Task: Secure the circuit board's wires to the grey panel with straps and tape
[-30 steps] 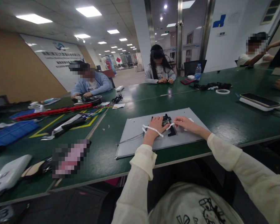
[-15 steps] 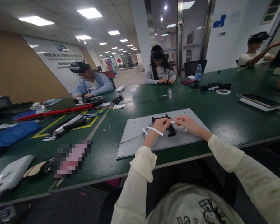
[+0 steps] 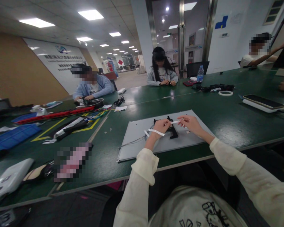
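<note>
A long dark-green worktable fills my view, with a flat grey rectangular panel near its front edge. My left hand and right hand are both curled. Their fingertips pinch the ends of a thin white strip of tape, stretched between them just above a black plastic bracket on the panel. A second white strip lies across my left wrist.

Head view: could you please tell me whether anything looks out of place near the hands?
A white strip lies across the back of the left hand, near the wrist, an odd spot. Small white scraps are scattered on the green table left of the grey panel.
</note>
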`<state>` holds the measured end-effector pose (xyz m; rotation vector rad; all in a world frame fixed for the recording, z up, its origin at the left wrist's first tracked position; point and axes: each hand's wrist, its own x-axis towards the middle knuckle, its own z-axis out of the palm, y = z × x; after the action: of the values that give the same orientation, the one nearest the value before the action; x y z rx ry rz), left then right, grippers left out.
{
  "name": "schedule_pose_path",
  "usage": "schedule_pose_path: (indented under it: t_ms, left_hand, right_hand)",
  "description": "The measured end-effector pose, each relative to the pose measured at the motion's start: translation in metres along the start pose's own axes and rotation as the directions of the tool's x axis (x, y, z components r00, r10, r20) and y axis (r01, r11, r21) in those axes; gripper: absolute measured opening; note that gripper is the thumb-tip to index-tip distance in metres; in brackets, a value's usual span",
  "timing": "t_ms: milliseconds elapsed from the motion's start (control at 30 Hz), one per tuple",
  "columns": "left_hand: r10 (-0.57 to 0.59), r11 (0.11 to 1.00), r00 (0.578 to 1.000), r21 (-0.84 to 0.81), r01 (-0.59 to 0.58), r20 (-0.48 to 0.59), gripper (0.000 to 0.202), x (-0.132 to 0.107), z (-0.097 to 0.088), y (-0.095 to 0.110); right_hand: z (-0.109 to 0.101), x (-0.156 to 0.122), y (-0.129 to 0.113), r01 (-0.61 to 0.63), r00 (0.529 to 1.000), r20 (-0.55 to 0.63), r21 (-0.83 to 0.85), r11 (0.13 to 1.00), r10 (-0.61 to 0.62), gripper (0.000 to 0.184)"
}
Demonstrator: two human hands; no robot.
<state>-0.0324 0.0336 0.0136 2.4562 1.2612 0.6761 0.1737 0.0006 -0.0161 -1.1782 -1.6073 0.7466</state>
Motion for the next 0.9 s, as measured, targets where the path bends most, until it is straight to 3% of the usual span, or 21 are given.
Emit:
schedule_pose_path:
  t_ms: [267,467,900]
  left_hand:
    - [-0.069,0.972,0.998,0.227,0.066,0.004,0.037,-0.007,0.001,0.009]
    - [-0.113,0.924,0.993,0.371,0.092,0.036,0.037,-0.018,0.009,0.012]
    - [-0.132,0.896,0.988,0.435,0.086,0.077,0.034,-0.024,0.012,0.014]
  right_hand:
    - [0.001,-0.006,0.0,0.097,0.995,0.031,-0.288,0.953,-0.092,0.025]
    - [0.002,-0.006,0.001,0.127,0.992,0.053,-0.407,0.905,-0.115,0.019]
    - [0.005,-0.009,0.003,0.169,0.985,0.119,-0.493,0.853,-0.126,0.021]
